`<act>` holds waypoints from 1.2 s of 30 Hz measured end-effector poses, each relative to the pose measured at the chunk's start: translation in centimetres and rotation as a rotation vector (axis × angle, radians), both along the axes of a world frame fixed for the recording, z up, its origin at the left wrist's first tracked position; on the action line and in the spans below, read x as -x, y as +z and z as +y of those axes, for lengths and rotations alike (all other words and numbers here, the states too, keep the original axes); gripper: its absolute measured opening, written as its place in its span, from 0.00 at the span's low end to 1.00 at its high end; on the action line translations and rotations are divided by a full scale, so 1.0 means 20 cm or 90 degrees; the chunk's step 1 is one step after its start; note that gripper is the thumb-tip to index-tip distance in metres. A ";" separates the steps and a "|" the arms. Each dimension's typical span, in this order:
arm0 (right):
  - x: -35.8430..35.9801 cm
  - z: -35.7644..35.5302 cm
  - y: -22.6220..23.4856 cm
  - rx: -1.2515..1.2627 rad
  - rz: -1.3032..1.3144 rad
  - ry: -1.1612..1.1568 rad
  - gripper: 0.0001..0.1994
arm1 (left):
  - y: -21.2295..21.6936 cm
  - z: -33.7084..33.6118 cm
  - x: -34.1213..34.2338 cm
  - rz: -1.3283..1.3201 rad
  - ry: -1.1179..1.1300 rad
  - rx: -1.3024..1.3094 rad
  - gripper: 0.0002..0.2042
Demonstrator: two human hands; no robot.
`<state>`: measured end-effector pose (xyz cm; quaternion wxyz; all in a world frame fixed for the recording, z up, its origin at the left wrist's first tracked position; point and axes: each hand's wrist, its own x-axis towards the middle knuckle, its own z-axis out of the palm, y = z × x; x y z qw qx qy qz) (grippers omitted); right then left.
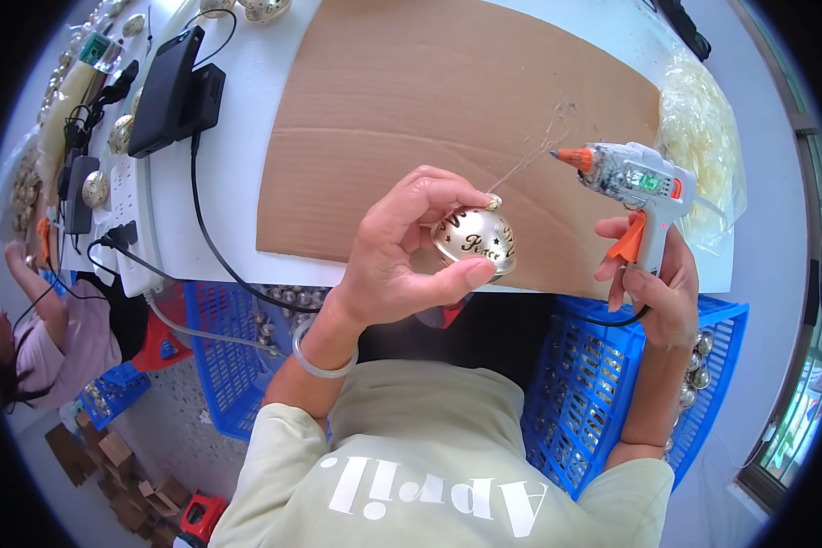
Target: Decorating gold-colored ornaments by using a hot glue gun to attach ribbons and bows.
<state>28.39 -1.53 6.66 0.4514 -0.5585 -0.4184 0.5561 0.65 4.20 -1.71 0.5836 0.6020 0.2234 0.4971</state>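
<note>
My left hand [397,251] grips a gold bell ornament [475,239] with dark lettering, held over the near edge of a brown cardboard sheet [429,100]. My right hand [658,292] holds a white hot glue gun [635,183] with an orange trigger. Its orange nozzle points left, a short way above and to the right of the bell. A thin glue thread runs from the top of the bell up toward the cardboard. A clear bangle sits on my left wrist.
Blue plastic crates [603,384] with round gold bells stand under the white table [237,164]. Black adapters [164,91], cables and a power strip [128,210] lie at the left. A clear bag [703,137] is at the right. Another person [55,338] sits far left.
</note>
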 end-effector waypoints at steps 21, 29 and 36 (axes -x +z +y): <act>0.04 -0.13 -0.03 -0.083 -0.131 0.110 0.25 | -0.02 -0.03 -0.02 -0.045 0.036 0.000 0.24; 0.07 -0.14 -0.04 -0.066 -0.128 0.095 0.27 | -0.02 -0.04 0.00 -0.031 0.034 0.000 0.23; 0.08 -0.13 -0.03 -0.061 -0.134 0.084 0.27 | -0.03 -0.03 0.01 -0.030 0.027 -0.011 0.23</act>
